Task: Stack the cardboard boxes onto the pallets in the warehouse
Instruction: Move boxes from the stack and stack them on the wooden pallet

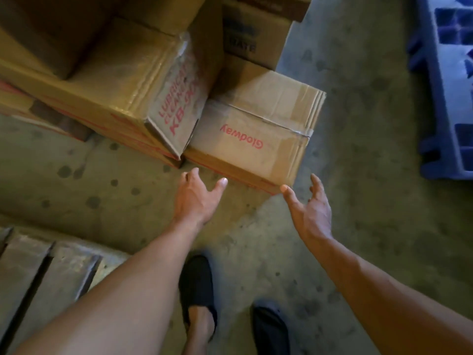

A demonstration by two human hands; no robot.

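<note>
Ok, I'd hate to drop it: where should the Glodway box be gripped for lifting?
Probably take the Glodway box by its lower edges, from the near side: right hand under the free right end, left hand at the near-left corner, since the red-lettered box leans over its left end.

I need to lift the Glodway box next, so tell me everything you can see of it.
The Glodway box is closed, creased brown cardboard with red lettering, upside down from here, and tape over its top seam. It lies flat on the concrete floor, its left side against a red-lettered box. The left grip and right grip, both open, hover at its near edge; contact is unclear.
</note>
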